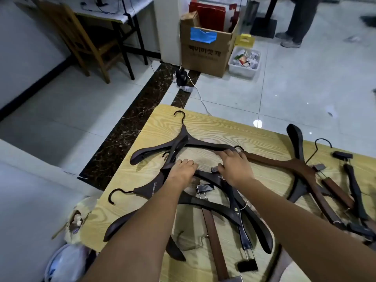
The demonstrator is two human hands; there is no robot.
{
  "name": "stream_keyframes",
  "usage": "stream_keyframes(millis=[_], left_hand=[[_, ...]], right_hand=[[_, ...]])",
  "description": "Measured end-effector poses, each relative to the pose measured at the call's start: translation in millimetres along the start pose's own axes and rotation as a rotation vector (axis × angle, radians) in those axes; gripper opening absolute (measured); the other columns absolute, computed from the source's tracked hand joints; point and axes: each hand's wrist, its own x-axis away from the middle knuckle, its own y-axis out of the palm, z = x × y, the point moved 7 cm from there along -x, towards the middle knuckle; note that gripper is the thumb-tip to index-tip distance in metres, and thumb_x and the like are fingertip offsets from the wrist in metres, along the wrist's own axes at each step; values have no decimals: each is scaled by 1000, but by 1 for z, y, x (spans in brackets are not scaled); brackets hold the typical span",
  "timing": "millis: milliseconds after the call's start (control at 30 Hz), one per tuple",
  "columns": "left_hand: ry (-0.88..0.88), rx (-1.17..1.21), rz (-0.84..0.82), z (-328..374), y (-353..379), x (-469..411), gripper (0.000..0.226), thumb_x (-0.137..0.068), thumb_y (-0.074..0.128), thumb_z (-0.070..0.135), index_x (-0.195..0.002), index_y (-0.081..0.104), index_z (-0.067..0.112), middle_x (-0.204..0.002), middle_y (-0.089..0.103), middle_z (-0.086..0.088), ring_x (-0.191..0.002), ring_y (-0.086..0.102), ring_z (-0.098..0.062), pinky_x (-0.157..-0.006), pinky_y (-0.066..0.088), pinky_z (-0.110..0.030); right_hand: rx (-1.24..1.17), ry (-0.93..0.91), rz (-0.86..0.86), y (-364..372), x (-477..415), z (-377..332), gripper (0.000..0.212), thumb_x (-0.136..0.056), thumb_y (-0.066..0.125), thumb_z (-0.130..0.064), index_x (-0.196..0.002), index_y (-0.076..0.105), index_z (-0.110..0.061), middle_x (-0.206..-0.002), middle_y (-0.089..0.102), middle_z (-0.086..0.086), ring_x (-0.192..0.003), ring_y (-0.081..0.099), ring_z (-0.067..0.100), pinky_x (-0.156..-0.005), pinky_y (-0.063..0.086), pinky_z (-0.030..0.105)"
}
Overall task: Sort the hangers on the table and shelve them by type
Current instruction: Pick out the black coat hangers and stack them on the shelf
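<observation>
Table (203,127), pale wood, strewn with unsorted hangers (236,213); no shelf in view. Box (205,55) on the floor beyond, holding red bags and card; beside it a bin (243,69) of crumpled litter. Far hanger (203,143), dark, long axis left to right, hook away, just ahead of both hands. Brown hanger (284,164) and clip hangers (355,190) to the right, crossed. Left hand (183,169) curled over a near hanger (151,189), hooked leftward. Right hand (234,166), the nearer to the far hanger, fingers bent onto its right end; clasp not discernible. Likely next: lifting one free.
</observation>
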Motion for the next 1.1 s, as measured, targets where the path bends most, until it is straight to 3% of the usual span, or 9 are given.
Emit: stream_keyframes(millis=[267, 533, 733, 967, 1100], left_hand=[[38, -60, -20, 11, 11, -21, 37, -96, 50, 31, -129, 46, 13, -130, 48, -7, -125, 41, -24, -104, 28, -37], [18, -96, 16, 16, 0, -19, 38, -98, 44, 37, -125, 49, 12, -128, 52, -6, -123, 43, -23, -101, 31, -37], [18, -119, 34, 13, -16, -17, 43, -98, 38, 43, -125, 51, 12, -128, 52, -6, -124, 43, -22, -103, 29, -37], [7, -147, 58, 11, -28, -20, 41, -97, 43, 42, -124, 53, 13, -125, 53, -5, -124, 43, -22, -102, 28, -36], [-24, -127, 91, 6, -33, -19, 40, -96, 45, 41, -123, 55, 14, -125, 53, -4, -123, 43, -21, -103, 27, -36]], right_hand=[[-17, 102, 31, 3, -9, 38, 45, -95, 43, -23, -140, 41, -21, -138, 49, 4, -128, 42, 24, -105, 28, 36], [21, 131, 20, 8, -26, 50, 42, -95, 42, -25, -137, 44, -18, -131, 53, 7, -121, 46, 27, -101, 31, 38], [45, 56, 39, 4, -60, 32, 41, -96, 43, -25, -136, 44, -17, -133, 50, 9, -124, 43, 30, -102, 32, 39], [130, 52, -214, 30, -97, 26, 51, -97, 46, -40, -139, 37, -14, -138, 48, 12, -131, 37, 31, -108, 26, 41], [70, 62, -312, 40, -107, 29, 43, -96, 50, -39, -128, 44, -12, -125, 57, 10, -118, 52, 29, -95, 35, 38]])
